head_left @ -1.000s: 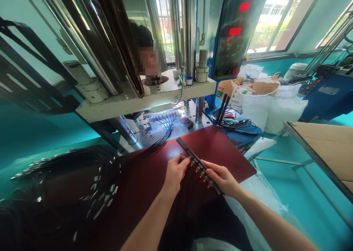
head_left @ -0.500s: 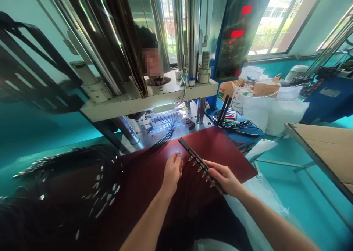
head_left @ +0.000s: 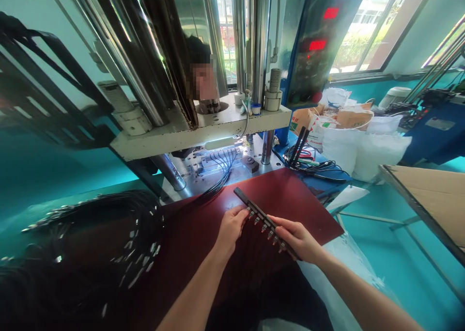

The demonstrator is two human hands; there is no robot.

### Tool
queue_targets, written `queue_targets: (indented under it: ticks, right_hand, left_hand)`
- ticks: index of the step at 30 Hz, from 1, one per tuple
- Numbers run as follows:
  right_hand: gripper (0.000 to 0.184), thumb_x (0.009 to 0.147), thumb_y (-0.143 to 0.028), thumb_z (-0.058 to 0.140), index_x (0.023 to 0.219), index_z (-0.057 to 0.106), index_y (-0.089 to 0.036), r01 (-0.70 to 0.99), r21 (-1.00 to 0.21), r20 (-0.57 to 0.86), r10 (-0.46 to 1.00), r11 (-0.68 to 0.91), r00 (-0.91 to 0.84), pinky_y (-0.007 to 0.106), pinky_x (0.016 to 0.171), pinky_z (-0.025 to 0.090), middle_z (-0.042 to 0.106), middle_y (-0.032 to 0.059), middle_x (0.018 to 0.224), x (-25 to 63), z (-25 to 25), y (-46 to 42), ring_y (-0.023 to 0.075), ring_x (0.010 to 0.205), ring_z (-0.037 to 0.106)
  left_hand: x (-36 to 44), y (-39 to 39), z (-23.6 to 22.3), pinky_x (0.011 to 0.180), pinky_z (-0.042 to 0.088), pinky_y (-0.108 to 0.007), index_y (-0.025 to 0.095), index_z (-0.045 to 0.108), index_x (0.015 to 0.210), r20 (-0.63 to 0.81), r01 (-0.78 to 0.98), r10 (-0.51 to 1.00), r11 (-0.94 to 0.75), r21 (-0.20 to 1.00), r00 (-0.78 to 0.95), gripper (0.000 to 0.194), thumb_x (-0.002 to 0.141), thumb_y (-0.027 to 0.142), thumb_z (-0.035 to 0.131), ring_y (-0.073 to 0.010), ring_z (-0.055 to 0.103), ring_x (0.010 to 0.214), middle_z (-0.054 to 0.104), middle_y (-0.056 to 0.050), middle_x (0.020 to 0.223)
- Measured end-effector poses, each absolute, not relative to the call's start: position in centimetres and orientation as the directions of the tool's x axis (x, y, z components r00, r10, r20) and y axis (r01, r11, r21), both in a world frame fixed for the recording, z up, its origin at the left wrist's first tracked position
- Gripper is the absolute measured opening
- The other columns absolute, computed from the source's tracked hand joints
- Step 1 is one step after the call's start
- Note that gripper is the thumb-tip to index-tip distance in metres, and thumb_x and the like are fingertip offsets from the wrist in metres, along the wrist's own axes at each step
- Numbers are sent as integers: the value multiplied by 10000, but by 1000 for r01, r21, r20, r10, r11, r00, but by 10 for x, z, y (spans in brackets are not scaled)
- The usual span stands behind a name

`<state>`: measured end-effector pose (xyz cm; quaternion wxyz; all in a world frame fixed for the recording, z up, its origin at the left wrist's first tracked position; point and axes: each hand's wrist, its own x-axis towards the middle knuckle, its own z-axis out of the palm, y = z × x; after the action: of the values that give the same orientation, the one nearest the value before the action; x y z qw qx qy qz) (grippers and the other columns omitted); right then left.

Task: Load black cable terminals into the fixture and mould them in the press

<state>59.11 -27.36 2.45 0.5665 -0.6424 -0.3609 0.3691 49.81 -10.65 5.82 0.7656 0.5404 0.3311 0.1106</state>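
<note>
A long black fixture bar point(head_left: 254, 209) lies slanted on the dark red work mat point(head_left: 286, 190), with several small metal plug tips set along its near edge. My right hand point(head_left: 296, 238) grips the bar's near end, fingers curled over it. My left hand point(head_left: 230, 227) is pinched at the bar's left side, its fingertips on a plug tip and thin black cable. What exactly the pinch holds is too small to name for sure.
A large heap of black cables with metal ends point(head_left: 94, 253) fills the left. Behind the mat stands a press machine point(head_left: 203, 122) with cables in its mould; another person sits behind it. Bags and boxes point(head_left: 356, 132) lie at right, a cardboard sheet point(head_left: 432, 195) beyond.
My left hand drew back from the bar half a second ago and has returned to its left end. The right hand keeps its hold on the bar.
</note>
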Motion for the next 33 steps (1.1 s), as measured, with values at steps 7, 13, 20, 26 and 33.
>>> queue_targets:
  ticks: [7, 13, 20, 26, 33]
  right_hand:
    - [457, 870, -400, 447, 1278, 469, -194, 184, -968, -69, 884, -171, 463, 249, 577, 494, 639, 13, 807, 592, 27, -269, 140, 660, 565]
    - [450, 791, -260, 484, 1233, 434, -188, 182, -934, -186, 851, -309, 491, 242, 522, 478, 642, 6, 785, 595, 33, -260, 145, 604, 600]
    - [411, 886, -260, 336, 1236, 440, -71, 917, -66, -49, 919, -393, 391, 316, 511, 385, 670, 106, 669, 592, 46, -252, 283, 618, 643]
    - [272, 836, -284, 430, 999, 585, -129, 966, -23, -78, 964, -258, 256, 292, 493, 353, 669, 104, 693, 611, 65, -227, 266, 602, 638]
    - [206, 852, -204, 422, 853, 617, -137, 576, -805, 148, 893, -140, 424, 256, 553, 440, 600, 17, 621, 685, 84, -74, 138, 553, 559]
  left_hand:
    - [508, -96, 37, 470, 296, -208, 157, 495, 569, -185, 186, 531, 52, 981, 827, 230, 702, 343, 474, -101, 436, 483, 476, 27, 515]
    - [515, -73, 51, 718, 389, -280, 151, 591, 862, 207, 360, 536, -759, 542, 819, 180, 821, 240, 441, -185, 541, 795, 595, -58, 830]
    - [507, -21, 56, 737, 393, -362, 148, 558, 1038, 451, 620, 586, -780, 87, 674, 299, 834, 342, 456, -267, 485, 929, 543, -101, 939]
    - [516, -19, 24, 684, 339, -349, 143, 568, 937, 387, 659, 607, -752, -3, 694, 304, 871, 362, 367, -250, 478, 855, 525, -87, 865]
    - [524, -19, 14, 689, 301, -360, 149, 580, 942, 411, 650, 601, -759, 26, 685, 278, 850, 356, 419, -243, 451, 842, 519, -78, 864]
